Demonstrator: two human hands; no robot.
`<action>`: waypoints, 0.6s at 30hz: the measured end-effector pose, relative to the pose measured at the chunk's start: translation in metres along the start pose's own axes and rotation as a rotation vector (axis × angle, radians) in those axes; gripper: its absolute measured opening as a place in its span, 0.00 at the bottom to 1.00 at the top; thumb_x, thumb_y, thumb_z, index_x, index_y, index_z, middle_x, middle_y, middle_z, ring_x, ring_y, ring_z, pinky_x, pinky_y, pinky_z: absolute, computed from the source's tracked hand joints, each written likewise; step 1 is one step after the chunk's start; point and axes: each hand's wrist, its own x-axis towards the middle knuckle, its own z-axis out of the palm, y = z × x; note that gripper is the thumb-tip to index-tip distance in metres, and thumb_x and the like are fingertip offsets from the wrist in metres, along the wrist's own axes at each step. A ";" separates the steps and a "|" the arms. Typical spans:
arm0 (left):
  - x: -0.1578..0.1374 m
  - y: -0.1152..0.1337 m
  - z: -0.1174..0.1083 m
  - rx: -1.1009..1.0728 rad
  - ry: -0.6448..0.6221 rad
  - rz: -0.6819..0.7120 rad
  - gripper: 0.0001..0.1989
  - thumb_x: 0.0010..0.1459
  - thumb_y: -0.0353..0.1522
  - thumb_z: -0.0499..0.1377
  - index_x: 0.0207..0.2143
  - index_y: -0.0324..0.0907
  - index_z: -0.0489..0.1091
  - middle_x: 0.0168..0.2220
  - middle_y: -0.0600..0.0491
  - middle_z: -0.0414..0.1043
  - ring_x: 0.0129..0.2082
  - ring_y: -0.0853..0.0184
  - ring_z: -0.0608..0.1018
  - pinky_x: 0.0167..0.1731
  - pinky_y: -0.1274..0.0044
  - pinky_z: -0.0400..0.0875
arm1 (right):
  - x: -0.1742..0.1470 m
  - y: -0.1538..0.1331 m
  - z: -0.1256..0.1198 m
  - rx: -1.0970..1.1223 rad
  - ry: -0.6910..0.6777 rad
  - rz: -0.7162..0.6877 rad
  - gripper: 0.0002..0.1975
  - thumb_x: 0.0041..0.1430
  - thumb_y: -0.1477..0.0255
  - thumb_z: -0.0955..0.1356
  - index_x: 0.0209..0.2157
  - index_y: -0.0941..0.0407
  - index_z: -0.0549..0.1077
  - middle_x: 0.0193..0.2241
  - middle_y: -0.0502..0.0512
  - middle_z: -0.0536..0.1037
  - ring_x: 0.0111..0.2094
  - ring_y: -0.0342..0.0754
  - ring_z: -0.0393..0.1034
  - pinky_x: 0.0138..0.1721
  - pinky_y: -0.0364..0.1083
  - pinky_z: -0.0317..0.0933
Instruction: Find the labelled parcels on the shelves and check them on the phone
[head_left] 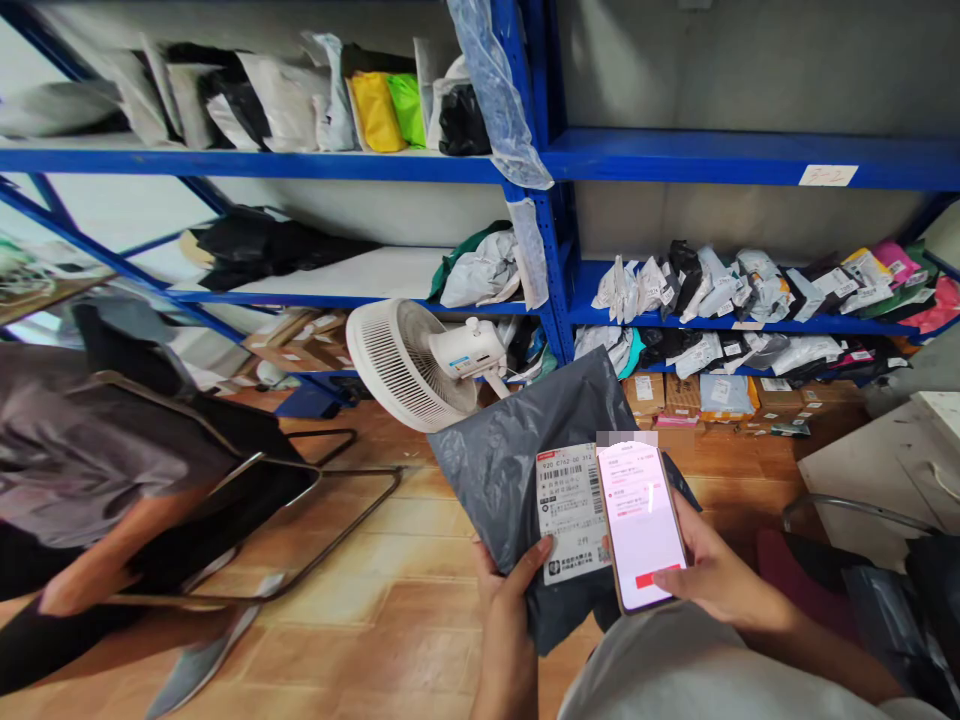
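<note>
I see my left hand (504,590) closed on the lower edge of a grey mailer bag (517,470), thumb pressed onto the bottom corner of its white shipping label (571,512). The bag is held up in front of me, above my lap, label facing the camera. My right hand (716,575) is wrapped around a phone (640,525), fingers behind it, thumb resting on the right edge near a red button on the lit screen. The phone overlaps the right edge of the label and hides a strip of it.

Step in hand, as I judge it: logging this parcel against the label, with the phone app open on a form. The barcode at the top of the label is readable and clear of my thumb.

Next move, in my judgement, calls for keeping the label flat and steady in the left hand while the right thumb works the screen. The soft bag creases easily, so the label could buckle.

Surroundings: blue shelving (555,160) ahead, with many bagged parcels on its tiers, a white fan (420,365) on the floor below, a black folding chair (247,470) to the left, and another person (67,490) at the left edge, blurred.
</note>
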 end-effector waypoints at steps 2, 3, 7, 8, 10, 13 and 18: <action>-0.001 0.001 0.000 0.003 -0.005 -0.004 0.33 0.37 0.27 0.70 0.47 0.50 0.64 0.35 0.56 0.80 0.30 0.61 0.81 0.31 0.72 0.78 | 0.000 0.000 0.000 -0.001 -0.001 0.010 0.50 0.40 0.62 0.80 0.62 0.49 0.55 0.49 0.61 0.77 0.50 0.59 0.73 0.47 0.55 0.65; -0.002 0.001 0.001 0.003 -0.008 -0.002 0.33 0.37 0.28 0.70 0.47 0.50 0.64 0.34 0.56 0.80 0.30 0.61 0.81 0.31 0.72 0.78 | 0.000 0.000 0.000 -0.005 0.000 0.012 0.50 0.41 0.62 0.80 0.62 0.49 0.56 0.49 0.61 0.77 0.50 0.59 0.73 0.47 0.55 0.65; -0.001 0.001 0.001 0.001 -0.005 0.008 0.34 0.36 0.28 0.71 0.48 0.51 0.65 0.34 0.57 0.79 0.30 0.61 0.81 0.31 0.72 0.78 | 0.001 -0.001 0.001 -0.012 0.006 0.002 0.48 0.41 0.64 0.80 0.61 0.49 0.57 0.48 0.60 0.78 0.50 0.59 0.73 0.47 0.55 0.65; -0.001 0.001 0.001 0.002 -0.003 0.008 0.34 0.36 0.28 0.71 0.48 0.51 0.65 0.34 0.57 0.79 0.31 0.61 0.81 0.31 0.72 0.78 | 0.001 -0.001 0.002 -0.007 0.007 0.002 0.48 0.41 0.65 0.80 0.61 0.49 0.57 0.48 0.60 0.78 0.49 0.58 0.73 0.46 0.54 0.66; 0.000 0.001 0.001 0.001 0.001 0.009 0.34 0.36 0.28 0.71 0.48 0.51 0.66 0.35 0.57 0.79 0.31 0.61 0.81 0.31 0.72 0.78 | 0.001 -0.001 0.001 0.002 0.009 0.008 0.48 0.41 0.65 0.80 0.61 0.49 0.57 0.49 0.60 0.78 0.49 0.58 0.74 0.45 0.53 0.66; 0.001 0.000 0.000 -0.008 -0.002 0.000 0.35 0.36 0.27 0.71 0.48 0.51 0.65 0.35 0.56 0.80 0.30 0.60 0.81 0.30 0.71 0.78 | 0.001 0.000 0.000 -0.001 0.003 0.009 0.49 0.41 0.66 0.80 0.62 0.48 0.55 0.50 0.60 0.77 0.50 0.58 0.73 0.46 0.54 0.66; 0.001 0.001 0.002 0.007 0.021 0.005 0.34 0.35 0.26 0.70 0.46 0.51 0.65 0.33 0.58 0.79 0.29 0.61 0.81 0.28 0.73 0.78 | 0.001 0.001 -0.002 -0.025 -0.008 -0.012 0.47 0.43 0.65 0.80 0.61 0.48 0.57 0.56 0.60 0.73 0.54 0.58 0.70 0.51 0.56 0.63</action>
